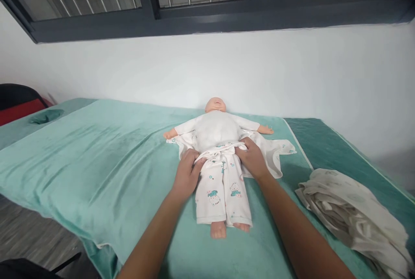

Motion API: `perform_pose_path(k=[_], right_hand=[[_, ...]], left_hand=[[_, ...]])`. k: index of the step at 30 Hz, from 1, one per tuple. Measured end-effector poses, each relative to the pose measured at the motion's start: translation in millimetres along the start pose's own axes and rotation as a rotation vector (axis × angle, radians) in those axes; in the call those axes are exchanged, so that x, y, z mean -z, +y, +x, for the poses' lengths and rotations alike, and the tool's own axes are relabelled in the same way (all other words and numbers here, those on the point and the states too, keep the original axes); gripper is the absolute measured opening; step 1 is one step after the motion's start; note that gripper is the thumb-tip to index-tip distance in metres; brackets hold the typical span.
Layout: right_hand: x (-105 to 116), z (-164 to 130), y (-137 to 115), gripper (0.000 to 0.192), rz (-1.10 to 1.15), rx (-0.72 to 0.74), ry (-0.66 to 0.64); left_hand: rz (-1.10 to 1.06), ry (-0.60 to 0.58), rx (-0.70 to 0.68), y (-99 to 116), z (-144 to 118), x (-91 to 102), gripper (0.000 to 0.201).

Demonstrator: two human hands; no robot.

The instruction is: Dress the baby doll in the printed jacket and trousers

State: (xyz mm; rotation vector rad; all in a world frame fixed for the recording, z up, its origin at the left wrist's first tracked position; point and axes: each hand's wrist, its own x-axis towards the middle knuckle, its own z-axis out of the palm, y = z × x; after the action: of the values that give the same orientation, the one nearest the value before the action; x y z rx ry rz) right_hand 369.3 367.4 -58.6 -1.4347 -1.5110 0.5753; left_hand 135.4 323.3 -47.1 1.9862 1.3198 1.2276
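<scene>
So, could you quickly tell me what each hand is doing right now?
Left hand: closed on the trousers' waistband.
Right hand: closed on the same waistband.

matt plastic doll (pixel 215 107), soft cloth trousers (pixel 223 192) — plush blanket (pixel 97 158)

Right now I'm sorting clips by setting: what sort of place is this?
Probably an infant-care training room: a baby doll in printed trousers lies on a towel-covered bed, both hands at its waistband, folded cloths nearby.
</scene>
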Motion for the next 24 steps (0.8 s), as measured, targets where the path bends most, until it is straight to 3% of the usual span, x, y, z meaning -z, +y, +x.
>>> perform_pose_path(k=[5, 13, 20, 24], right_hand=[[-1.3, -3.2, -1.2, 0.029, -0.063, 0.025, 0.067], [0.6, -21.6, -15.5, 0.045, -0.066, 0.016, 0.107], [9.8, -55.8, -32.5, 0.047, -0.020, 0.150, -0.141], [10.9, -59.4, -32.4, 0.047, 0.007, 0.127, -0.167]], left_hand=[[0.047, 0.039, -0.060, -1.3, -5.5, -5.2, 0.018], [0.113, 0.017, -0.021, -9.2, 5.2, -8.5, 0.020], [0.078, 0.036, 0.051, -10.3, 5.9, -7.6, 0.022], [0.053, 0.065, 0.090, -9.7, 5.6, -7.1, 0.021]])
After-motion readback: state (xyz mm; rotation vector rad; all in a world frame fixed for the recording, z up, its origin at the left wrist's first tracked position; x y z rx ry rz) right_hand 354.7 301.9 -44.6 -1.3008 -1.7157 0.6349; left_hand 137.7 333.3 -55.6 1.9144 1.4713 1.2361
